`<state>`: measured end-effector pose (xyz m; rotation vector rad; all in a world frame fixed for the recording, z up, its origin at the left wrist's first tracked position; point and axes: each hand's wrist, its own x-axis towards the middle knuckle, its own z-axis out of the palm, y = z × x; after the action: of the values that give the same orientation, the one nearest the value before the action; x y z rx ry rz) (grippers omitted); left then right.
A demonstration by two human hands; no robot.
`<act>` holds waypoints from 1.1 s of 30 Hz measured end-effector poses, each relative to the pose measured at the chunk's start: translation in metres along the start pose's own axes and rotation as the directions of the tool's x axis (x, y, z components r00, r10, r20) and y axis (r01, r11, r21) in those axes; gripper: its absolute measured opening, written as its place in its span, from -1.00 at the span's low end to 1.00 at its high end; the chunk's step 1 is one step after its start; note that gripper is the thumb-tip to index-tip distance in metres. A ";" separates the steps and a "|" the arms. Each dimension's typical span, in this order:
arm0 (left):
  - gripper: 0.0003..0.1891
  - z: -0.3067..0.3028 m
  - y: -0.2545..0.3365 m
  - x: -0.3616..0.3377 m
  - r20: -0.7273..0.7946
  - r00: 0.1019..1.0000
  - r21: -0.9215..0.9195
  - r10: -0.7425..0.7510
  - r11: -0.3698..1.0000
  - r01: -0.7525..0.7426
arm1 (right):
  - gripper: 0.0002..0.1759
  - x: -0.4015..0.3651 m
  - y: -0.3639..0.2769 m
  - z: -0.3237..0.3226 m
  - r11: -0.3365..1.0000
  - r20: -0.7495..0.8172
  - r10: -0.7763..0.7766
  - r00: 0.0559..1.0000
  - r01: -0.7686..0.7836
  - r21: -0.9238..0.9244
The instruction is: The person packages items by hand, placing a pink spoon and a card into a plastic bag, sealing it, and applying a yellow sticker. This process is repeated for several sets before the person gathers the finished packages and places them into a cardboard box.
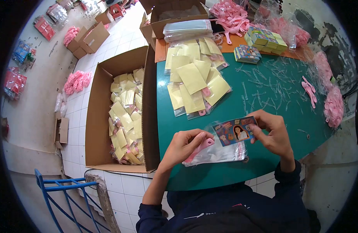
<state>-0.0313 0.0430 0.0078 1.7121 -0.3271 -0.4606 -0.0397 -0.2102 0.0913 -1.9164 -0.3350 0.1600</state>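
My right hand [270,130] pinches a dark printed card [225,132] by its right end, tilted over the table. My left hand [186,145] is closed at a pink plastic handle [200,149] with a hole in its end; the rest of that piece is hard to make out. Clear film around the handle looks like an open plastic bag, partly behind the card. Beneath both hands lies a stack of clear plastic bags [229,155]. Ahead on the table is a pile of filled bags [192,77] with yellowish card backs and pink handle ends showing.
Left of the green table [272,155] stands a cardboard box [148,116] of similar filled packets. Card stacks [247,54], pink plastic pieces [233,17] and more clear bags [186,29] sit at the back. Clear strips [264,85] litter the right side. A blue metal rail [62,186] is lower left.
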 end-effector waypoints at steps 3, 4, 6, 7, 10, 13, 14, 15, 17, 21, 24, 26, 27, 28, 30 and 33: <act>-0.72 0.005 0.006 -0.002 0.003 0.991 0.013 0.134 0.991 -0.134 | -0.82 0.000 0.001 0.000 0.972 0.035 -0.101 0.994 0.106 -0.210; -0.73 0.006 0.008 -0.004 0.017 0.995 0.047 0.103 0.993 -0.104 | -0.82 -0.001 0.001 0.001 0.973 0.041 -0.083 0.996 0.090 -0.211; -0.74 0.007 0.012 -0.009 0.044 0.998 0.115 0.034 0.993 -0.039 | -0.80 -0.002 0.000 0.005 0.976 0.055 -0.043 0.998 0.053 -0.211; -0.74 0.006 0.016 -0.010 0.066 0.998 0.144 -0.025 0.990 0.015 | -0.81 -0.003 0.001 0.005 0.976 0.072 -0.034 0.997 0.049 -0.211; -0.74 0.006 0.021 -0.012 0.081 0.993 0.161 -0.091 0.984 0.077 | -0.83 -0.004 0.004 0.007 0.973 0.123 -0.025 0.992 0.053 -0.226; -0.77 0.012 0.012 -0.013 0.016 1.000 0.073 0.020 0.997 -0.021 | -0.85 -0.004 0.008 0.007 0.965 0.178 -0.046 0.983 0.090 -0.248; -0.77 0.013 0.011 -0.013 0.009 1.000 0.062 0.024 0.998 -0.024 | -0.85 -0.004 0.009 0.007 0.966 0.199 -0.045 0.979 0.093 -0.241; -0.77 0.014 0.011 -0.013 0.002 1.000 0.051 0.028 0.998 -0.029 | -0.85 -0.004 0.010 0.008 0.967 0.221 -0.045 0.974 0.097 -0.234; -0.77 0.014 0.013 -0.011 0.067 0.996 0.097 0.053 0.994 -0.059 | -0.82 -0.002 0.009 0.010 0.976 0.297 0.068 0.953 -0.001 -0.219; -0.68 0.024 0.017 -0.014 0.083 0.997 0.034 -0.004 0.999 0.002 | -0.74 0.001 0.015 0.018 0.901 0.425 0.059 0.903 0.136 -0.413; -0.56 0.030 0.022 -0.021 0.069 0.996 0.235 -0.063 0.971 0.046 | -0.79 -0.007 0.024 0.027 0.898 0.344 -0.164 0.925 0.284 -0.337; -0.44 0.035 0.019 -0.026 0.051 0.999 0.256 0.007 0.967 -0.019 | -0.82 -0.007 0.031 0.027 0.947 0.376 -0.128 0.918 0.226 -0.227; -0.41 0.033 0.021 -0.028 0.059 0.998 0.238 0.005 0.971 -0.019 | -0.84 -0.008 0.034 0.027 0.966 0.393 -0.113 0.912 0.193 -0.170; -0.36 0.029 0.026 -0.031 0.068 0.998 0.222 0.004 0.975 -0.019 | -0.85 -0.009 0.033 0.025 0.982 0.346 -0.040 0.937 0.101 -0.160; -0.30 0.015 0.022 -0.036 0.119 0.993 0.155 0.026 0.987 -0.044 | -0.87 -0.013 0.031 0.022 0.989 0.249 0.110 0.962 -0.080 -0.128; -0.26 -0.005 0.004 -0.043 0.172 0.983 -0.013 0.070 0.998 -0.069 | -0.86 -0.018 0.039 0.021 0.988 0.143 0.129 0.981 -0.140 0.066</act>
<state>-0.0664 0.0659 0.0173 1.6521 -0.5083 -0.5591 -0.0568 -0.2095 0.0465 -1.8571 -0.2874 0.3921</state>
